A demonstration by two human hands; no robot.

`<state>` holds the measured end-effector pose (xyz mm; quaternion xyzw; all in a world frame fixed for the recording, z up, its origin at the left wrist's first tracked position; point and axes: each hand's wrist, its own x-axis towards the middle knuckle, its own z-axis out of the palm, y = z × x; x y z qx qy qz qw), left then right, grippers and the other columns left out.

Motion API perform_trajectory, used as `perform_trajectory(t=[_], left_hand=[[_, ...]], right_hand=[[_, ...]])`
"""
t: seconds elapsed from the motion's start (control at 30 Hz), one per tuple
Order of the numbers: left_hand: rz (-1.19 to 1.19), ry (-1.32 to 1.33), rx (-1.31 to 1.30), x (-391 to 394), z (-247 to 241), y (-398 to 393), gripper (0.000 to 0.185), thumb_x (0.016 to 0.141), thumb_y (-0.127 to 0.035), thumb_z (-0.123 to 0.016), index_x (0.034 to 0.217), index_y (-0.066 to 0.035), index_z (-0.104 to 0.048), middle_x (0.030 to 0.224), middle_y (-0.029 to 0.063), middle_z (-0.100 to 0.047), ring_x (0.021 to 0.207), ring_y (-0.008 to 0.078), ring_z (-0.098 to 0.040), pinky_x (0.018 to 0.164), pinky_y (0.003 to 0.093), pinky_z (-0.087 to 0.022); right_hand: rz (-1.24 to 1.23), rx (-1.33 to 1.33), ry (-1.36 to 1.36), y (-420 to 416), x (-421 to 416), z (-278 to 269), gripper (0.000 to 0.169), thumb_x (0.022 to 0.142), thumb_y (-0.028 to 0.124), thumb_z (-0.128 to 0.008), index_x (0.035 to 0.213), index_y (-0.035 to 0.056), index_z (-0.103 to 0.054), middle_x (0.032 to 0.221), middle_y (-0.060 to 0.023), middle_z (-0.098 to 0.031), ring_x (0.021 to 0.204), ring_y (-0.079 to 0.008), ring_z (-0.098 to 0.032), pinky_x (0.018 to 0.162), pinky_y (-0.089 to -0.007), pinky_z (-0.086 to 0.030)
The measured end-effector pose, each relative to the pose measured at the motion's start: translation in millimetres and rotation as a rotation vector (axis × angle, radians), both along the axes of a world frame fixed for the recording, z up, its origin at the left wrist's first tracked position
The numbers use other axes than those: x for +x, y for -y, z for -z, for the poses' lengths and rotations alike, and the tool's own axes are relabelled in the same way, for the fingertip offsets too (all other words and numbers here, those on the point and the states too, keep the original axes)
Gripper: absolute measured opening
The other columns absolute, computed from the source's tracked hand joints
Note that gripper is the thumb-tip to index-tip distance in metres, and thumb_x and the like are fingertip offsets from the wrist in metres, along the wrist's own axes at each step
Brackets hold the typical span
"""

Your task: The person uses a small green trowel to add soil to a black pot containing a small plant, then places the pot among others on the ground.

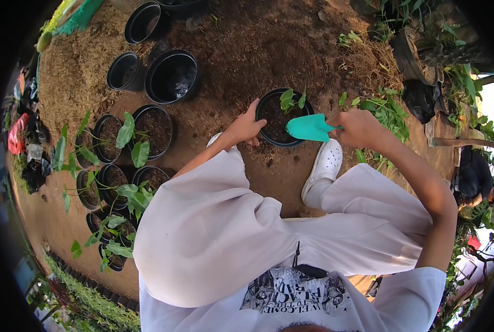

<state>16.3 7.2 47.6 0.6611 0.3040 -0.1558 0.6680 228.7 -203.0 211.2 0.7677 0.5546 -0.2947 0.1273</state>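
Observation:
A black plastic plant pot (272,140) stands on the ground before me, with dark soil (273,117) inside. A small green-leaved seedling (287,99) grows near its far side. My left hand (247,124) grips the pot's left side, thumb by the rim and fingers around the outside. In my right hand (357,128) is the handle of a teal hand trowel (309,128). Its blade points left over the near right part of the pot, with a little soil on the tip. Whether the tip touches the soil in the pot cannot be told.
Empty black pots (172,76) stand at the far left. Several potted leafy plants (114,186) crowd the ground beside my left knee. Loose soil (251,45) spreads beyond the pot. Cut greenery (386,112) lies to the right, near a wooden-handled tool (467,143). My white clog (325,164) is close to the pot.

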Motion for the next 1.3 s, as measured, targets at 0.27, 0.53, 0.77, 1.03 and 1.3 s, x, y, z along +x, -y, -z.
perform_trajectory(t=[0.27, 0.53, 0.77, 1.03, 1.3], left_hand=[[0.024, -0.005, -0.111, 16.7, -54.7, -26.8, 0.064, 0.097, 0.002, -0.037, 0.158, -0.013, -0.022, 0.112, 0.021, -0.07, 0.075, 0.0254, -0.075, 0.06, 0.0348, -0.065], [-0.1, 0.062, -0.091, 25.5, -200.9, -22.1, 0.063, 0.097, 0.001, -0.039, 0.154, -0.012, -0.018, 0.116, 0.0223, -0.064, 0.091, 0.0307, -0.074, 0.081, 0.0424, -0.065], [-0.423, 0.185, -0.233, 16.8, -222.6, 11.8, 0.052, 0.099, -0.001, -0.037, 0.147, -0.011, -0.02, 0.129, 0.0248, -0.055, 0.099, 0.0358, -0.072, 0.088, 0.0435, -0.064], [-0.324, 0.213, -0.224, 5.7, -244.6, 10.9, 0.061, 0.097, -0.001, -0.039, 0.154, -0.011, -0.017, 0.119, 0.0236, -0.062, 0.091, 0.0322, -0.074, 0.083, 0.0419, -0.064], [-0.248, 0.323, -0.207, 5.2, -249.6, 17.9, 0.067, 0.097, -0.001, -0.039, 0.158, -0.01, -0.014, 0.118, 0.0222, -0.065, 0.089, 0.0288, -0.074, 0.079, 0.0411, -0.065]], right_hand=[[0.071, -0.002, -0.17, 9.9, -4.0, -52.3, 0.035, 0.09, 0.022, -0.067, 0.123, 0.0097, -0.072, 0.095, -0.0204, -0.073, 0.089, -0.0361, -0.071, 0.081, -0.0473, -0.055], [0.344, 0.101, -0.343, 12.1, 0.7, -163.7, 0.036, 0.095, 0.025, -0.068, 0.123, 0.003, -0.065, 0.088, -0.0105, -0.07, 0.076, -0.0214, -0.067, 0.069, -0.0368, -0.052], [0.551, 0.07, -0.51, 24.7, -1.8, -178.7, 0.031, 0.094, 0.022, -0.065, 0.116, -0.0005, -0.068, 0.083, -0.0104, -0.07, 0.065, -0.0247, -0.064, 0.064, -0.0374, -0.05], [0.296, 0.369, -0.077, 28.9, -13.8, -226.9, 0.025, 0.09, 0.015, -0.069, 0.112, 0.0058, -0.076, 0.074, -0.0169, -0.068, 0.061, -0.0291, -0.062, 0.061, -0.0391, -0.047], [0.291, 0.324, -0.115, 19.0, -24.6, -220.3, 0.029, 0.087, 0.012, -0.07, 0.115, 0.0076, -0.076, 0.078, -0.021, -0.069, 0.059, -0.0309, -0.061, 0.061, -0.0396, -0.047]])
